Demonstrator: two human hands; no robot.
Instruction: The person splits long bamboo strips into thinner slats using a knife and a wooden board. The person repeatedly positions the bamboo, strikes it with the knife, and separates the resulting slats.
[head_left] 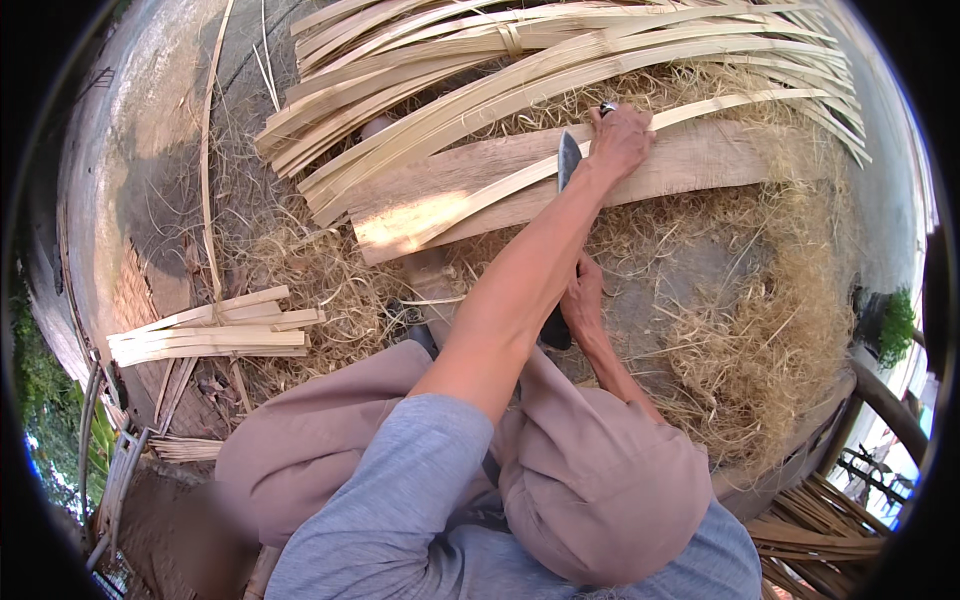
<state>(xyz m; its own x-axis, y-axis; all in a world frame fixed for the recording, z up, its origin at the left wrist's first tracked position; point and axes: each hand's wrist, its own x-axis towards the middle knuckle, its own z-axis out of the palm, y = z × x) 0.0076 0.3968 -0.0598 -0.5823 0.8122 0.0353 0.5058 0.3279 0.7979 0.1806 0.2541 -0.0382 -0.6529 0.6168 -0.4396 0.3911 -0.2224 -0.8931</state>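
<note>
My left hand (622, 138) is closed around a long pale bamboo strip (735, 104), which slants over a wide wooden plank (690, 170). A dark metallic band or cover shows at one of its fingers. Beside that wrist, a knife (568, 158) stands with its blade tip pointing away from me, across the strip. My left forearm crosses over the knife's lower part and hides it. Below this forearm, my right hand (584, 292) is closed, in line with the blade and apparently round the knife's handle. A dark object (556, 330), not clearly identifiable, lies next to it.
A large pile of bamboo strips (480, 90) spreads beyond the plank. Shorter strips (215, 335) lie at the left. Curly shavings (760, 330) cover much of the ground. My bent knees (600, 480) are close below my hands. More strips (820, 540) sit at the lower right.
</note>
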